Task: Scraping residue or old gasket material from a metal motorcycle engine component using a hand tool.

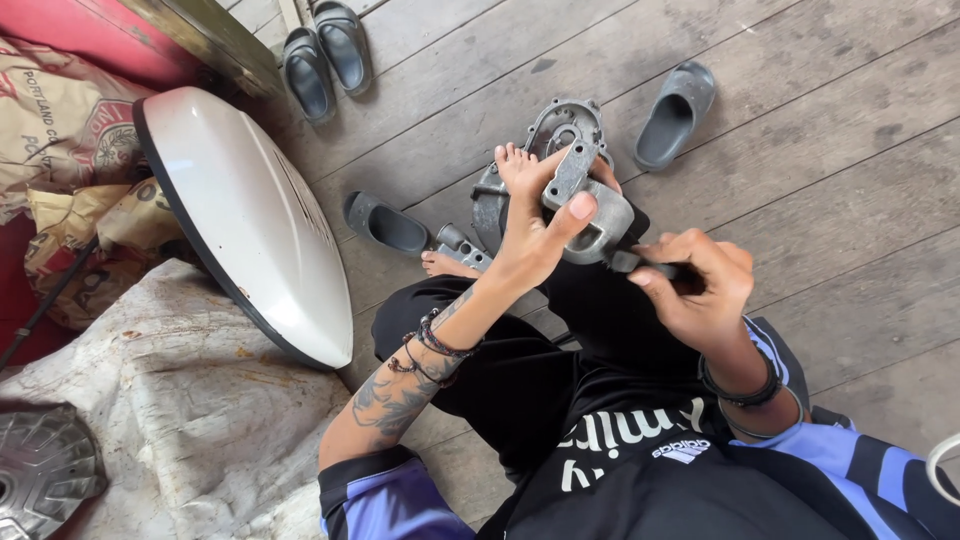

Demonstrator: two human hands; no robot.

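Note:
My left hand (535, 235) grips a small grey cast-metal part (590, 205) and holds it up in front of me, thumb across its top. My right hand (700, 285) is closed around a dark tool handle (650, 268) whose tip meets the underside of that part. Under both hands, a larger grey metal engine cover (560, 125) lies on the wooden floor, partly hidden by the held part and by my foot (512, 160). I sit with my legs in black trousers folded.
A white curved body panel (250, 215) leans at the left on a dirty cloth (190, 400). Several grey slippers (325, 55) (675, 110) (385, 222) lie on the planks. A round finned metal disc (40, 470) sits at bottom left, paper sacks (60, 130) behind.

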